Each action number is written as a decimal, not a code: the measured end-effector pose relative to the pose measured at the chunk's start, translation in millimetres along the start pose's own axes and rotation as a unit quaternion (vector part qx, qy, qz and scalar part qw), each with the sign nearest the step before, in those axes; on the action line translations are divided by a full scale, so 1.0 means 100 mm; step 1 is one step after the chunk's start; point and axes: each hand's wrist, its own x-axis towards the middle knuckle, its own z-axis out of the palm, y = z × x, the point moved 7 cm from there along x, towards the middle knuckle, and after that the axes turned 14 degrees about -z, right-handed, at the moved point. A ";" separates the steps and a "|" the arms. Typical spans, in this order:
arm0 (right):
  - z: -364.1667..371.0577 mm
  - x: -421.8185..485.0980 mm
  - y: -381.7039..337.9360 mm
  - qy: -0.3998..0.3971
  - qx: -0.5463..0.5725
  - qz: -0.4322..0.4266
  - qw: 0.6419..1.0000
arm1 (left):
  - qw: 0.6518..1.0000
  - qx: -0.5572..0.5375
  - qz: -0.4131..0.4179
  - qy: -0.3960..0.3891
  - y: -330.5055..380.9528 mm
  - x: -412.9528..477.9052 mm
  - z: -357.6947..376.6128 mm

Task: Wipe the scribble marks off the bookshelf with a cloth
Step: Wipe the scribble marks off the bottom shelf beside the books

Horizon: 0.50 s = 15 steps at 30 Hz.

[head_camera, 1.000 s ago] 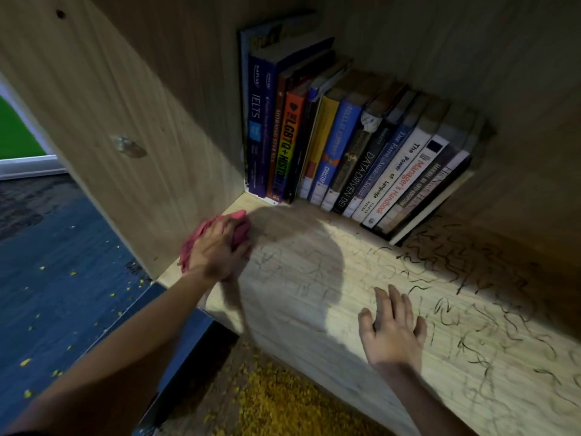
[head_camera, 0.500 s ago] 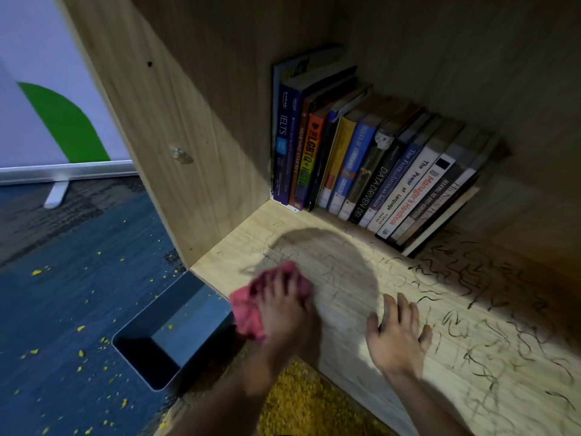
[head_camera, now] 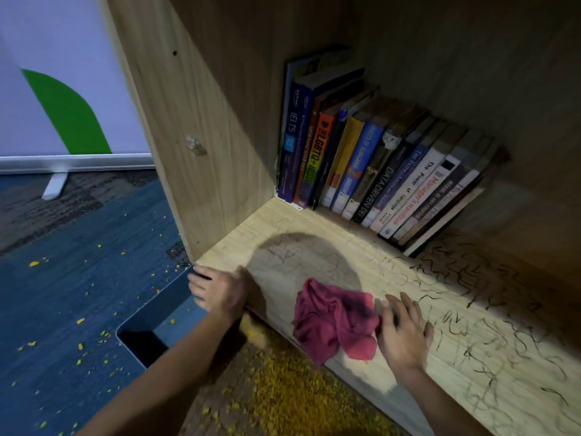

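Cloth (head_camera: 336, 316) on shelf (head_camera: 283, 221) edge, just left of R hand (head_camera: 404, 332), whose flat fingers touch it. L hand (head_camera: 220, 292), fingers spread, is farther off.

Dim overall, lit from the near side. Brightest along the near strip of the shelf board (head_camera: 251, 234), with a soft round shadow (head_camera: 301, 262) at its middle. Deep gloom at far right, past the books (head_camera: 377, 171). Motion-blurred at the left hand (head_camera: 220, 291). Bowed by the wide-angle lens at the side panel (head_camera: 195, 121).
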 end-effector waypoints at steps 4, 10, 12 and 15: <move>0.04 0.02 -0.67 -0.029 -0.023 -0.174 0.984 | 0.994 -0.049 -0.066 -0.076 -0.01 0.15 0.19; 0.70 0.27 -0.99 -0.232 -0.258 -0.376 0.859 | 0.993 -0.034 -0.060 -0.100 -0.04 0.29 0.24; 0.68 0.80 -0.89 -0.225 -0.246 -0.245 0.910 | 0.990 -0.045 -0.064 -0.114 -0.03 0.30 0.27; 0.89 1.27 -1.16 -0.190 -0.159 -0.127 0.960 | 0.992 -0.046 -0.056 -0.102 -0.02 0.31 0.27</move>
